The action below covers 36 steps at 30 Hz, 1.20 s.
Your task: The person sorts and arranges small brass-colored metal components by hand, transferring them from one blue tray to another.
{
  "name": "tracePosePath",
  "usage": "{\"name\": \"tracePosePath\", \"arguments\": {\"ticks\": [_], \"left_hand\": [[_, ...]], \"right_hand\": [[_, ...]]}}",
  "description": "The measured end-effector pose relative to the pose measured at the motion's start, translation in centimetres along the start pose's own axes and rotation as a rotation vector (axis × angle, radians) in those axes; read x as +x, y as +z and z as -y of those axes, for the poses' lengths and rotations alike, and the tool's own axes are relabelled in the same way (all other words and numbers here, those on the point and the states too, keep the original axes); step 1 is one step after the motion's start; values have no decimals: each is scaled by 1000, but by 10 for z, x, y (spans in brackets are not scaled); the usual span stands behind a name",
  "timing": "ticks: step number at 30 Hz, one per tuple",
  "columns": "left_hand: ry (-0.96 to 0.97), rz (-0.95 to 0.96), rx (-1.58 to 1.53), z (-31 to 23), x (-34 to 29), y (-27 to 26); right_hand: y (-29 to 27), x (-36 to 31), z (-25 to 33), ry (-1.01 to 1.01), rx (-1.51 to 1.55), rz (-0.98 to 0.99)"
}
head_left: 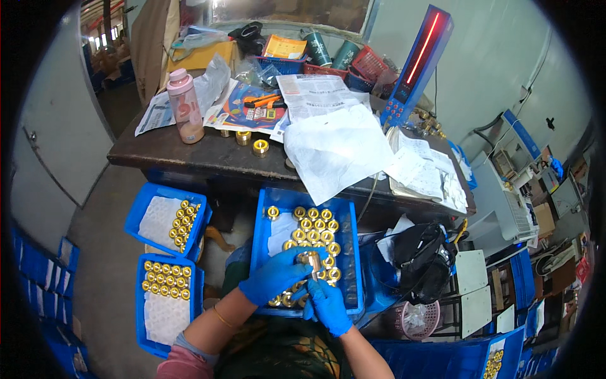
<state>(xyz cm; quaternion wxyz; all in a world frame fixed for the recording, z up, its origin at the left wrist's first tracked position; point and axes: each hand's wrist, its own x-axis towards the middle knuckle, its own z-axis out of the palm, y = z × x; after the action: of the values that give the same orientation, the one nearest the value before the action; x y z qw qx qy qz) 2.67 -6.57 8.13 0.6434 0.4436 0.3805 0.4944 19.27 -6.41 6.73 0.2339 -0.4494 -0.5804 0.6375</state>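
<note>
Both hands wear blue gloves and work over the blue tray [351,252] resting on the person's lap, just below the front edge of the tabletop [189,155]. The left hand [274,276] is closed around a brass fitting [312,260], with its fingers curled over the top of the part. The right hand [328,305] sits just below and touches the same fitting from underneath, fingers narrow and pinched toward it. The fitting is lifted slightly above the tray, over the lower middle of the rows.

The tray holds many more brass fittings [314,224] standing in rows on white paper. To the person's left, 2 further blue trays lie on the floor: the upper side tray [144,205] with a cluster of fittings at its right edge, and the lower side tray [142,316] with 2 or more rows near its top.

On the tabletop: a pink bottle [184,104], 3 loose brass pieces [259,147] near it, crumpled white sheets [334,148], and a tall blue gauge column [418,60] with a red lit strip.

Judgement on handling: the part looks smooth and small, so gloved grip may slip. It is best held over the tray, so that a dropped piece lands on the paper rather than the floor. Turning it between both hands, 1 face at a time, should expose thread and rim. Whether the fitting bears any defect cannot be told at this size.
</note>
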Motion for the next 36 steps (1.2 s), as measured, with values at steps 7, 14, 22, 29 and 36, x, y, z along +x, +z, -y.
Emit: {"name": "tracePosePath", "arguments": {"ticks": [7, 14, 22, 29, 36], "left_hand": [[27, -414, -122, 11, -28, 32], [54, -401, -5, 14, -33, 27], [91, -187, -112, -4, -41, 32], [104, -345, -115, 24, -46, 21], [99, -654, 18, 26, -77, -6]], "right_hand": [[14, 7, -29, -665, -882, -338], [11, 3, -20, -656, -774, -344], [16, -7, -14, -642, -669, -332], [26, -8, -17, -612, -615, -217], [37, 1, -25, -615, -810, -50]]}}
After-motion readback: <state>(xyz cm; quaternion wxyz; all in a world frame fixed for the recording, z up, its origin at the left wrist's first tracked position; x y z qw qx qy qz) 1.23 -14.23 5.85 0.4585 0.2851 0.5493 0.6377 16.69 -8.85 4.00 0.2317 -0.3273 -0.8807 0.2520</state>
